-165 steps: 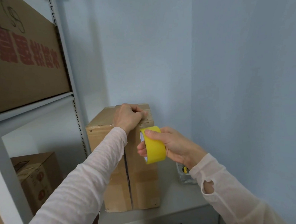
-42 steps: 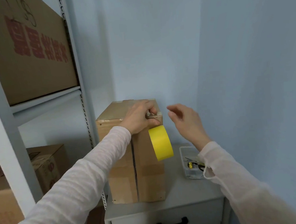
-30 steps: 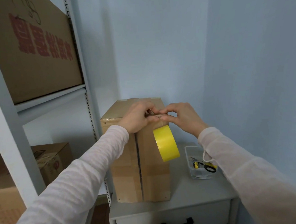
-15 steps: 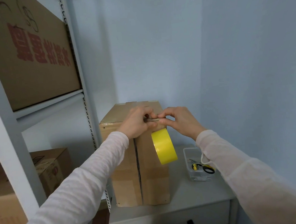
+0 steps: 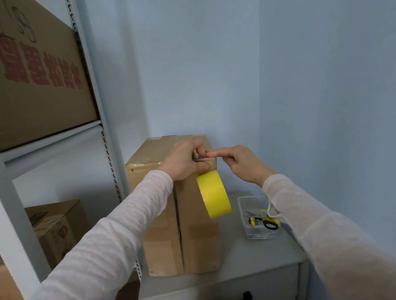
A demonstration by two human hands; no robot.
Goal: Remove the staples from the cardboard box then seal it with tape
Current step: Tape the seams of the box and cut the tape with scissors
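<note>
A tall cardboard box [image 5: 199, 243] stands upright on a grey cabinet [image 5: 254, 260], its front seam running vertically with old clear tape across it. My left hand [image 5: 183, 161] grips the box's top front edge near the right corner, thumb pressed on the front face. A yellow tape roll [image 5: 214, 194] hangs just below that hand against the box's right front edge. My right hand [image 5: 242, 163] reaches in from the right, its fingertips pinched at the tape strip on the top right corner, touching my left fingers. No staples are visible.
A clear plastic tray [image 5: 241, 204] with yellow-handled scissors [image 5: 267, 223] sits on the cabinet right of the box. A metal rack [image 5: 95, 110] stands to the left, holding a large printed box [image 5: 30, 75] and a smaller box [image 5: 57, 227]. Walls close in behind and right.
My right hand let go of the yellow roll, which now hangs under my left hand, then came back to pinch at the top right corner. My left hand stayed on the edge.
</note>
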